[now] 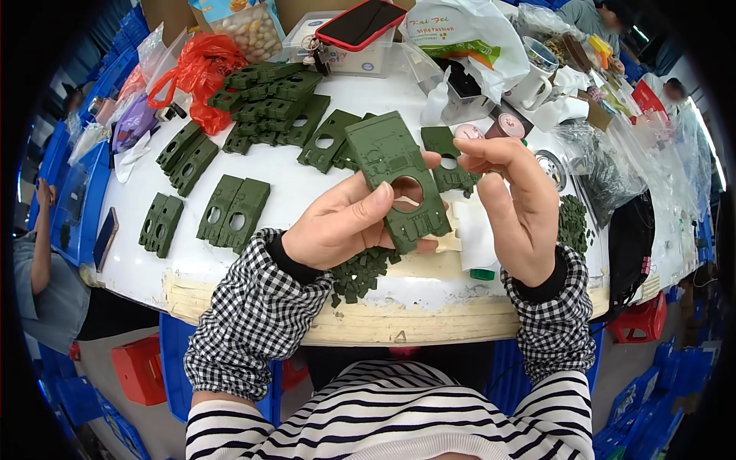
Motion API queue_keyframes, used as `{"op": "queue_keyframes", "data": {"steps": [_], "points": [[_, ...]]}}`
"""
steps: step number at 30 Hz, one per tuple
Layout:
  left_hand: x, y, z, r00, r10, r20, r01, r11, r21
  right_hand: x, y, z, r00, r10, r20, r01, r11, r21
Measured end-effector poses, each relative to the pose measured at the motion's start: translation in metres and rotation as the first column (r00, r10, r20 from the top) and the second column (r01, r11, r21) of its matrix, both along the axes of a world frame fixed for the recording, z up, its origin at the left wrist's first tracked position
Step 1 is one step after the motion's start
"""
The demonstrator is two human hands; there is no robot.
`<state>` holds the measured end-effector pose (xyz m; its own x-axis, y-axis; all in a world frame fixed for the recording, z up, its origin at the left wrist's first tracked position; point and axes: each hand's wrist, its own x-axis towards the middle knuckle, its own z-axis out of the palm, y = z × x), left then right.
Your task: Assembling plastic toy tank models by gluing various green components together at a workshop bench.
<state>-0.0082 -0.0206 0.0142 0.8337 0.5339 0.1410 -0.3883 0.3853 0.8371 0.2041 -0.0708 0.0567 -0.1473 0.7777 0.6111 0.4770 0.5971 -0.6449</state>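
In my left hand (pixel 337 218) is a dark green plastic model tank hull piece (pixel 386 149), gripped between the thumb on its face and fingers behind. It is tilted upright and has a round hole in its lower half. My right hand (pixel 525 207) is raised just right of the piece, its thumb and fingers bent and apart, with nothing visible in them. Behind the hands lies another green hull piece (pixel 438 139). Below the held piece is a heap of small green parts (pixel 356 277). A white bottle with a green cap (pixel 481 274) lies beside my right wrist.
Stacked green hull pieces (pixel 268 103) fill the back left, with paired ones (pixel 234 211) nearer. A red-cased phone (pixel 362 24) rests on a clear box. More small green parts (pixel 572 224) lie right. At the back are a dropper bottle (pixel 435 103), mug (pixel 529 88) and bags.
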Motion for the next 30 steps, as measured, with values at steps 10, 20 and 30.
{"op": "queue_keyframes", "data": {"steps": [10, 20, 30], "points": [[-0.003, -0.004, -0.003, 0.977, -0.201, -0.067, 0.198, 0.979, -0.049, -0.009, -0.002, -0.003, 0.913, 0.024, -0.407, -0.227, 0.86, -0.458], [0.0, -0.005, -0.006, 0.974, -0.216, -0.07, 0.214, 0.976, -0.028, -0.002, -0.001, -0.002, 0.887, 0.008, -0.461, -0.267, 0.824, -0.5], [-0.001, -0.007, 0.004, 0.703, 0.71, 0.042, -0.381, 0.326, 0.865, -0.009, -0.006, -0.001, 0.896, -0.104, -0.431, -0.09, 0.909, -0.406]]}}
